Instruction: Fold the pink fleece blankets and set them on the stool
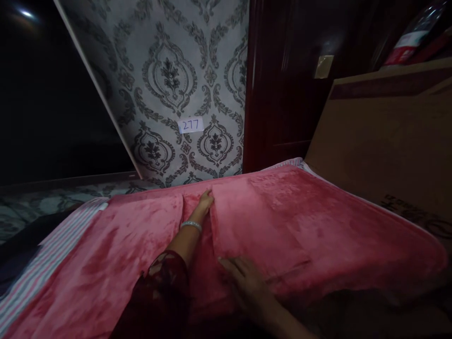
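Pink blanket [353, 221] spread over striped sheet [63, 242], box [381, 136] along its right side; pale flap [254, 221] lies flat mid-blanket, second layer [141, 221] to its left, darker strip [197, 273] between; can't tell if flap is a fold of the blanket or a separate piece.

Left hand [206, 199] at flap's far left corner, arm reaching across the strip; fingers look bent in at the edge, can't tell if they pinch it; right hand [249, 280] at the near left corner, fingers mostly straight and parted, nothing visibly held; it's dim there.

Step in hand, my read: squaring the flap's left edge, one hand per end; next move calls for even tension on both corners, far end in line with near end; risk is plush dragging and rucking underneath.
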`<state>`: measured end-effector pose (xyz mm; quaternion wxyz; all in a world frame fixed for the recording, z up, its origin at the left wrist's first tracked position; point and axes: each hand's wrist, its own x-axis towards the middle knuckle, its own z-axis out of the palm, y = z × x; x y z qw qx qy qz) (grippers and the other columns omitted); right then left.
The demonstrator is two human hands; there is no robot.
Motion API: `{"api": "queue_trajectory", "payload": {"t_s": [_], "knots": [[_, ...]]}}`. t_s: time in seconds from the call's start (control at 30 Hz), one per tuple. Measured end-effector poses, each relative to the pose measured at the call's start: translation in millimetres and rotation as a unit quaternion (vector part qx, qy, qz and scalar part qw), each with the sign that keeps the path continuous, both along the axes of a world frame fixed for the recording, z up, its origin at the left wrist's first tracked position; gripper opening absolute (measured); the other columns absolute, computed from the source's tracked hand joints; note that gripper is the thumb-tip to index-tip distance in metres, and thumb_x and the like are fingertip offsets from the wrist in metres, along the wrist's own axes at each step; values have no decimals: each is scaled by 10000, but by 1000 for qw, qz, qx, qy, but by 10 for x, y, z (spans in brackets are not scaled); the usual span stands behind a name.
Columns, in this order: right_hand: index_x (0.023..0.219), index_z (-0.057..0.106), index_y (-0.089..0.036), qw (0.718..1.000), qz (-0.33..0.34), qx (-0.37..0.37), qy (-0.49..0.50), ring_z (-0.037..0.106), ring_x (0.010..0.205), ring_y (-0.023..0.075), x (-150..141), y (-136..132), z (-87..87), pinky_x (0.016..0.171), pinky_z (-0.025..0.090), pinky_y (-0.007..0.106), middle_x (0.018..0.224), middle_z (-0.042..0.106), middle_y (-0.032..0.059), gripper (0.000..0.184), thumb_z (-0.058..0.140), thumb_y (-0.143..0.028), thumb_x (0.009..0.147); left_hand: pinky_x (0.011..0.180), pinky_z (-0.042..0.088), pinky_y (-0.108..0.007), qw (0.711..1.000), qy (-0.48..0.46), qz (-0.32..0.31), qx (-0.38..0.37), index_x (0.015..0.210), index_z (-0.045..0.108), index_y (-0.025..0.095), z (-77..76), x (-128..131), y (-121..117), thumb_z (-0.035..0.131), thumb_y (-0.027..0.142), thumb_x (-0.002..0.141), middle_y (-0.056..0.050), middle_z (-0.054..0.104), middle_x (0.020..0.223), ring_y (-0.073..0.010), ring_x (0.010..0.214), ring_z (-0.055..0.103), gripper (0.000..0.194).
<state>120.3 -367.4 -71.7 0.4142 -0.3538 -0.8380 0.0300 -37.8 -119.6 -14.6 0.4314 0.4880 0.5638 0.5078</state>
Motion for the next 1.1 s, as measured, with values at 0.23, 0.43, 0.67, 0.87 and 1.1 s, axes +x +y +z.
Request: {"api": "queue_trajectory", "payload": {"t_s": [0.23,0.43,0.67,0.87,1.1], "knots": [[1302,577,-164,996,-48,-61,-48,568,1025,260,-28,-35,-153,887,481,443,1196,648,119,617,505,-5,710,896,532,-294,999,21,0,-28,1403,528,126,-125,-83,2,637,4,673,-137,643,1306,-232,1078,648,748],[1266,609,-181,1000,-16,20,-2,570,940,236,-48,79,-18,778,473,385,1084,681,108,464,492,-57,835,923,513,-265,999,23,34,14,1426,501,173,-42,-27,83,550,-4,746,-94,592,1386,-195,1128,628,704],[1148,636,-190,999,-12,-1,-35,551,856,221,-230,38,-114,732,436,360,985,681,74,343,567,-62,837,956,500,-296,997,34,63,-11,1358,562,120,-144,-155,18,627,39,735,-139,645,1302,-216,1130,628,632],[1164,632,-193,998,0,-48,-47,547,909,214,-259,33,-48,772,435,356,1028,667,68,345,585,-77,842,815,536,-262,998,23,57,-28,1422,483,114,-121,-188,13,602,85,793,-147,644,1273,-181,952,668,640],[1173,642,-247,982,69,-162,-71,579,1024,215,34,46,421,900,459,352,1137,659,53,291,622,-327,893,804,509,-209,999,19,34,-24,1518,302,97,-78,-198,127,592,171,884,-165,625,1274,-165,966,657,702]]}}
